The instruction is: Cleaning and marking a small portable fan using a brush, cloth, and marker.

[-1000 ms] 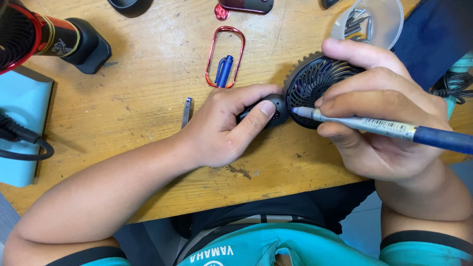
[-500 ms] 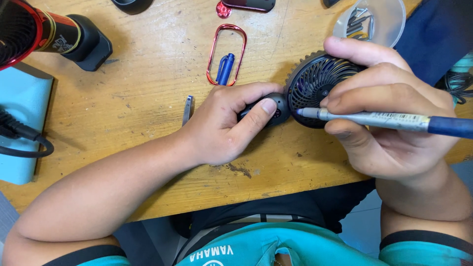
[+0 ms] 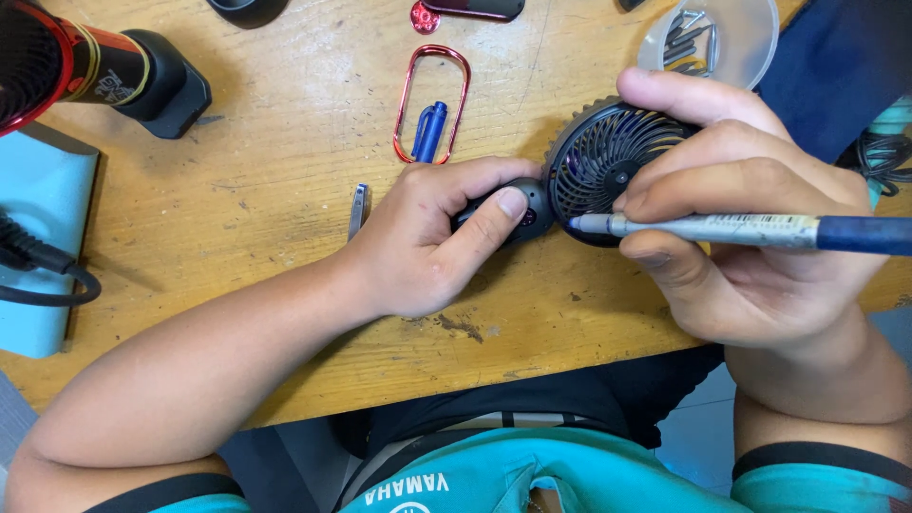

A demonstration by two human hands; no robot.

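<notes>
Down at the bench's near edge, the left hand (image 3: 432, 237) is wrapped around the dark handle (image 3: 518, 214) of a small black fan (image 3: 603, 171), thumb pressed along the handle's top. Just beside it, the right hand (image 3: 750, 218) curls over the far side of the round fan grille and pinches a screwdriver (image 3: 722, 228) with a silver shaft and a blue grip, lying almost level, its tip touching the grille's lower rim close to where handle meets head. The fan lies flat on the wooden bench (image 3: 285, 313) between the two hands.

Just beyond the left wrist lies a small metal tweezers (image 3: 356, 209). Farther past the left hand's knuckles sits a red oval ring (image 3: 407, 104) with a blue cap (image 3: 428, 131) inside it. Past the right hand's fingers stands a clear round dish (image 3: 750, 47) holding small metal bits. Well off to the left hand's outer side are a red-and-black tool (image 3: 104, 71) and a pale blue box (image 3: 38, 237) with a black cable.
</notes>
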